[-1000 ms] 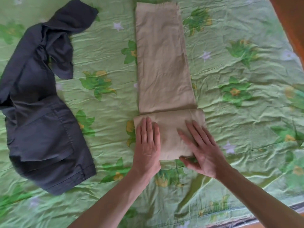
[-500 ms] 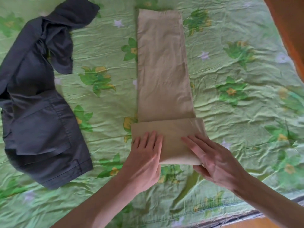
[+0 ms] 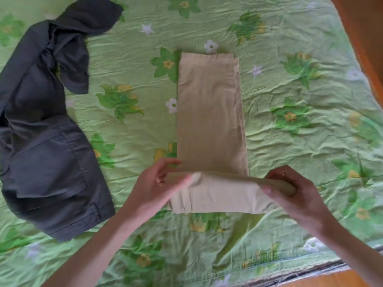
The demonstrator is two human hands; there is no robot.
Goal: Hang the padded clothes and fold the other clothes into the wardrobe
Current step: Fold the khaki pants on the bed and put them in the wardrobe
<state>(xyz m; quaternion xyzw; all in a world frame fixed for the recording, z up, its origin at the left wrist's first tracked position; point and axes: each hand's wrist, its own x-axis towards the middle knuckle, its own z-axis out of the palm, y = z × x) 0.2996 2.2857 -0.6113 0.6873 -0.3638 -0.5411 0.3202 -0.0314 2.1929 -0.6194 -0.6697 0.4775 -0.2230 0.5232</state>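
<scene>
Long beige cotton garment, folded into a narrow strip, lies lengthwise on the green floral bedsheet, roughly centre of the bed, far end pointing away from the person. Its near end is doubled over into a thicker fold running crosswise, wider than the strip, sticking out on both sides. Left hand grips the left end of that fold: fingers curled over the top edge, thumb on the near side, cloth pinched between them; index finger sits looser, up near the strip's left edge. Right hand grips the right end: fingers wrapped round the far side, thumb pressed on the front face, cloth bunched into a rounded roll inside the grip. The fold's top edge is raised off the strip between the two hands; the bottom edge looks to be resting on the sheet, can't confirm full contact. Dark grey crumpled garment with a visible pocket and stitched hem lies on the left part of the bed, well apart from the beige one, untouched by either hand. Orange-brown wooden floor shows past the bed's right edge and at bottom right.
</scene>
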